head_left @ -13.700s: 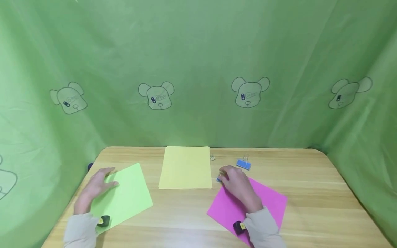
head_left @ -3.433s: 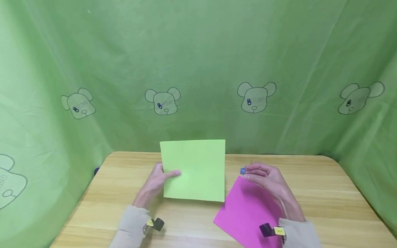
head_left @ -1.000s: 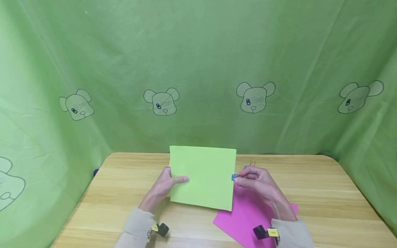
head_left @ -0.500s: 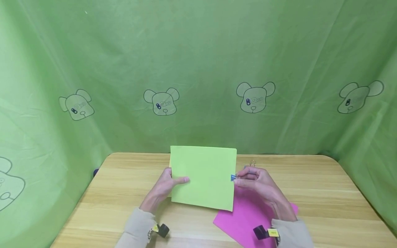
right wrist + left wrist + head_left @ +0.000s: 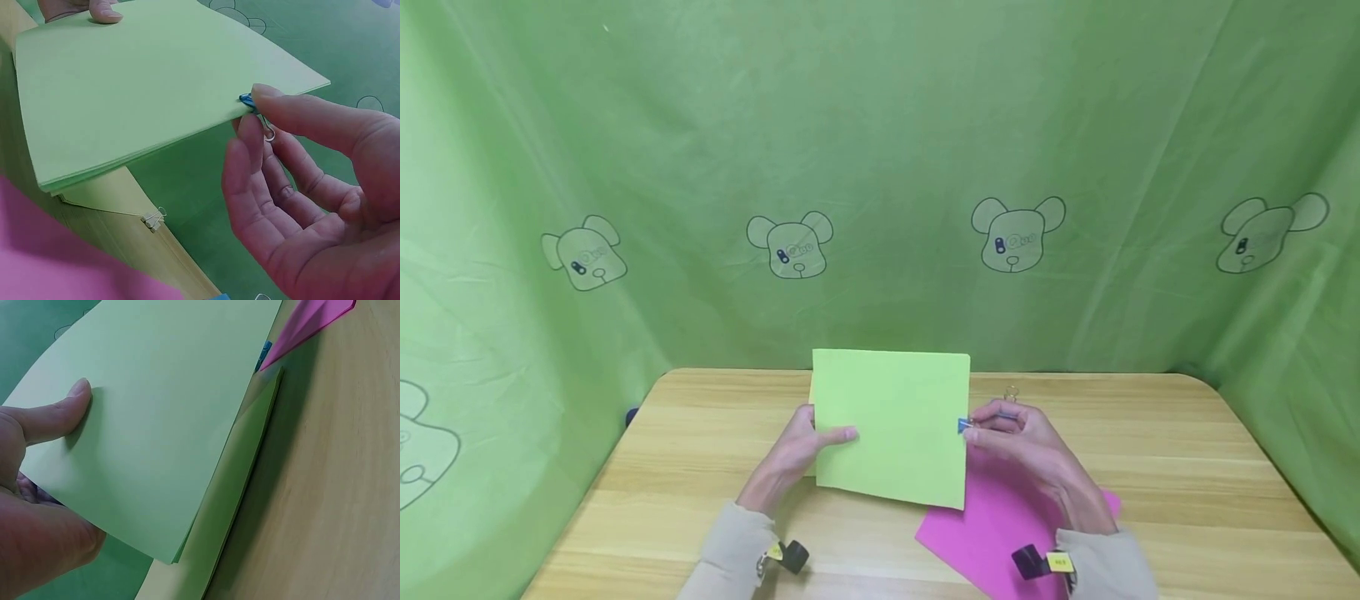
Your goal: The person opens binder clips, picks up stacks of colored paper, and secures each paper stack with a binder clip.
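Note:
My left hand (image 5: 797,442) grips a stack of light green paper sheets (image 5: 895,400) by its left edge, thumb flat on the face and the other fingers behind. The stack is held up above the table, tilted. At its right edge sits a small blue binder clip (image 5: 963,426), which my right hand (image 5: 1030,442) pinches between thumb and fingertips. The right wrist view shows this clip (image 5: 248,100) over the sheets' edge, one wire handle (image 5: 270,132) sticking out. Most of the yellow paper (image 5: 106,190) lies hidden behind the green stack.
Magenta paper (image 5: 992,525) lies on the wooden table (image 5: 1180,467) beneath my right hand. A larger blue binder clip (image 5: 1009,415) is partly hidden behind that hand. A small whitish binder clip (image 5: 152,220) lies beside the yellow paper. A green curtain (image 5: 880,167) hangs behind the table.
The green sheets, earlier on the table at left, are now raised at the middle. My right hand has brought the small blue clip from the table onto their right edge.

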Tool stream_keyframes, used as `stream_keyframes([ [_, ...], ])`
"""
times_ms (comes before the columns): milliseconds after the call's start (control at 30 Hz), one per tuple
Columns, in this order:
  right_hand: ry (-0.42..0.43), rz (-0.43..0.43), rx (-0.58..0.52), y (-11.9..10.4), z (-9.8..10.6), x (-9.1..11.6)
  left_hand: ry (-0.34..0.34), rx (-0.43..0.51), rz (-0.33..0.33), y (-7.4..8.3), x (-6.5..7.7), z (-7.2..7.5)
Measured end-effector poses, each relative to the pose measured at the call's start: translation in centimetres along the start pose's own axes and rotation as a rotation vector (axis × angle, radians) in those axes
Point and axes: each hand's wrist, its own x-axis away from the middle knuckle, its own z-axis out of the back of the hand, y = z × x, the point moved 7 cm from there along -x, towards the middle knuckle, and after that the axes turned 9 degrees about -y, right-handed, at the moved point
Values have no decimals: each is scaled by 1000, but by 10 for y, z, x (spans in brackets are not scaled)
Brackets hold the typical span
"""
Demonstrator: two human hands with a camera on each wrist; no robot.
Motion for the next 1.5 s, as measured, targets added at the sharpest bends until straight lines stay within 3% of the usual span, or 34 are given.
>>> stream_keyframes([
  [100, 30, 1, 19, -2, 0, 1, -45, 24, -17, 0, -1, -3],
  [367, 146, 17, -15, -7, 5, 3, -245, 163, -64, 0, -4, -13],
  [533, 156, 34, -14, -12, 3, 4, -263, 205, -65, 1, -1, -12],
  [667, 165, 78, 7, -21, 1, 5, -205, 225, -47, 3, 4, -2],
  [800, 173, 105, 43, -32, -1, 10, -156, 142, -28, 5, 7, 8],
  [900, 178, 101, 84, -39, -5, 14, -202, 20, -66, 11, 8, 9],
  [1033, 171, 113, 141, -46, -11, 16, -305, -84, -124, 20, 9, -3],
  [1267, 132, 162, 242, -52, -22, 17, -380, -242, -134, 33, 16, -34],
  [1500, 62, 202, 300, -54, -38, 13, -418, -248, -194, 40, 19, -51],
])
